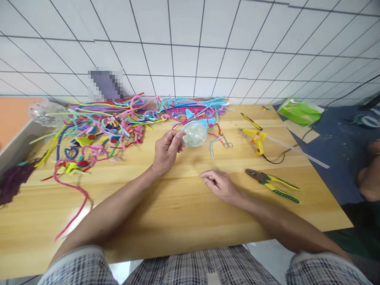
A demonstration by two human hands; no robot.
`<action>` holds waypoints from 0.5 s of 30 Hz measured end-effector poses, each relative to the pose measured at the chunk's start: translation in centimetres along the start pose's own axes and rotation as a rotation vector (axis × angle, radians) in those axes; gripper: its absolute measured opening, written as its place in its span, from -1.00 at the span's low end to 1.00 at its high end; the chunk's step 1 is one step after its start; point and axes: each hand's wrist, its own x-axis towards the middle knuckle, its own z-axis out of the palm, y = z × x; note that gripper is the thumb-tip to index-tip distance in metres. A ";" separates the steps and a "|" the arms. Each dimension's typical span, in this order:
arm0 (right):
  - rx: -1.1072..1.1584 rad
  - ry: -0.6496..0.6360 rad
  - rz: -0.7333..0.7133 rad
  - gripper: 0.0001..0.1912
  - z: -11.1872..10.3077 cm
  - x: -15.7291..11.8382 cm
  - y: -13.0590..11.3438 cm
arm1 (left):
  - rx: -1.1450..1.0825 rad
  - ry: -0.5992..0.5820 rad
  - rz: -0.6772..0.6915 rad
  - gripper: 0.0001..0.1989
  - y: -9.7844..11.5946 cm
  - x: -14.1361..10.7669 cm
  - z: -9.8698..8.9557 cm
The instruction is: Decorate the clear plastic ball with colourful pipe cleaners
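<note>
My left hand (166, 149) grips a clear glittery ball (194, 133) with blue pipe-cleaner ears, held just above the wooden table (178, 206). My right hand (219, 184) rests on the table nearer to me, fingers loosely curled and holding nothing. A big heap of coloured pipe cleaners (118, 118) spreads over the far left of the table behind the ball.
Right of the ball lie small scissors (227, 142), a yellow glue gun (257, 139) with its cord, a yellow utility knife (251, 121) and green-handled pliers (271, 184). A green packet (299, 111) sits far right. Another clear ball (46, 113) sits far left. Another person's arm (369, 178) is at the right edge.
</note>
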 end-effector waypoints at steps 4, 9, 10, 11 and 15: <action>0.050 -0.010 0.034 -0.79 0.1 0.4 0.3 | 0.053 0.061 -0.056 -0.44 0.2 1.0 -0.5; 0.082 -0.005 0.029 -0.81 0.2 0.4 0.4 | 0.023 0.093 -0.071 -0.44 -0.5 2.4 -0.7; 0.088 -0.005 0.026 -0.82 0.2 0.3 0.4 | 0.006 0.094 -0.075 -0.44 -0.6 2.6 -0.7; 0.092 -0.008 0.026 -0.83 0.2 0.3 0.4 | -0.007 0.093 -0.080 -0.45 -0.6 2.8 -0.7; 0.105 -0.023 0.041 -0.82 0.2 0.3 0.4 | -0.030 0.058 -0.081 -0.45 0.0 2.7 -0.2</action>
